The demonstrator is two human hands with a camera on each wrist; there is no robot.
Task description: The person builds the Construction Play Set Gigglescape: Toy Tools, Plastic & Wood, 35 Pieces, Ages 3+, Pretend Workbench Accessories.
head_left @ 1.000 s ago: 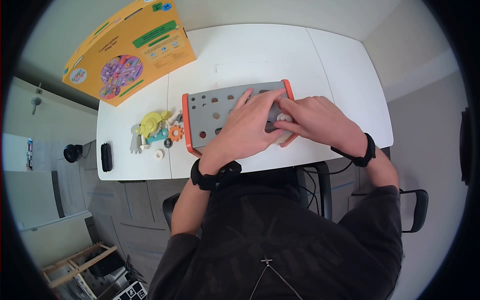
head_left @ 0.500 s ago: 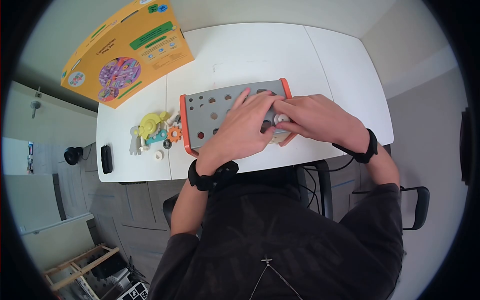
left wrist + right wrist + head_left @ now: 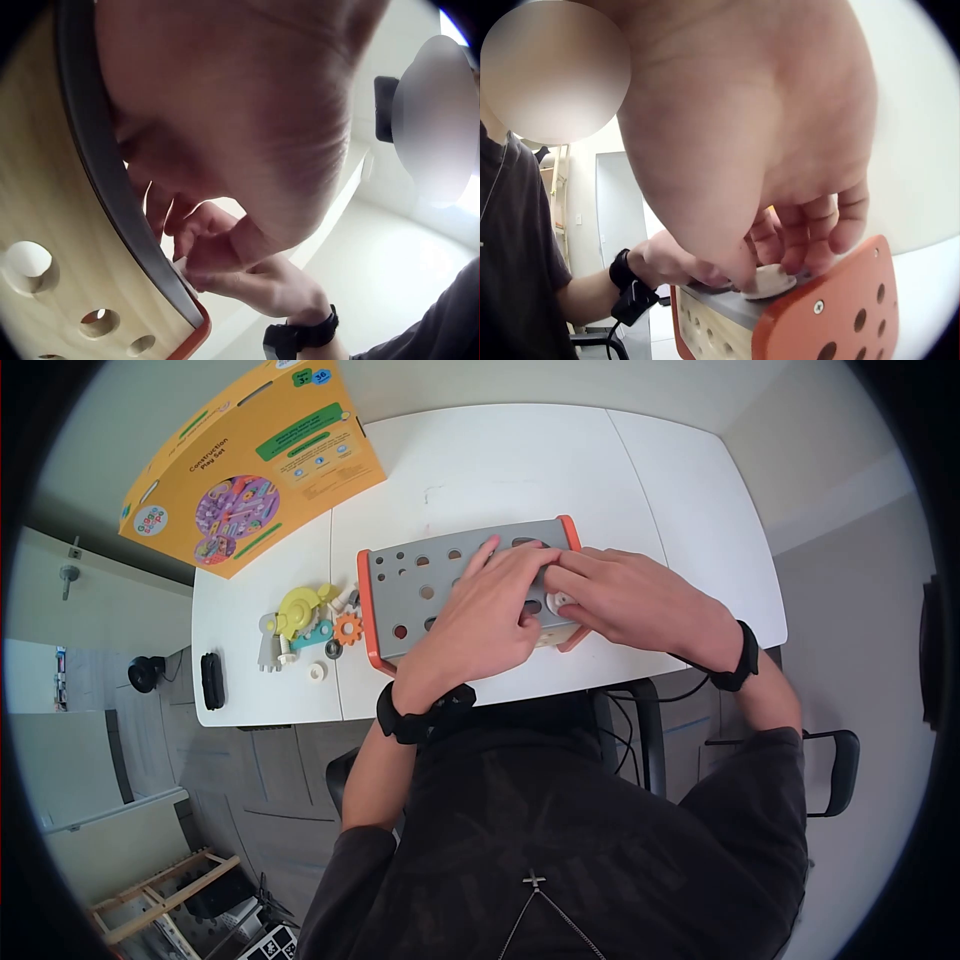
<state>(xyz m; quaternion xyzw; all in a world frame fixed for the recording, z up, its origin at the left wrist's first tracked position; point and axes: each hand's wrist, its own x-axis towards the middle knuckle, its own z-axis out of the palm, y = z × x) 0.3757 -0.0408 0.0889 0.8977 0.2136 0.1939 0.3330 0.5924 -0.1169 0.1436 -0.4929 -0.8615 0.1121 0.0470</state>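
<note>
A grey-topped box (image 3: 402, 592) with round holes and orange end panels stands on the white table. The left hand (image 3: 487, 615) lies across its top, fingers spread and resting on the grey surface. At the right end of the top, the right hand (image 3: 640, 600) pinches a round white piece (image 3: 557, 601) between thumb and fingers. In the right wrist view this white disc (image 3: 769, 282) lies flat against the grey top, beside the orange panel (image 3: 832, 315). The left wrist view shows the wooden side (image 3: 82, 225) with holes; the left palm hides much of the top.
Left of the box lie a yellow-green toy piece (image 3: 298, 612), an orange gear (image 3: 347, 628), a teal piece and a white ring (image 3: 317, 671). A black case (image 3: 212, 680) is near the table's left edge. A yellow carton (image 3: 250, 470) stands at the back left.
The right hand's fingers have shifted slightly around the white piece, and its wrist has turned a little. The left hand stays on the box top.
</note>
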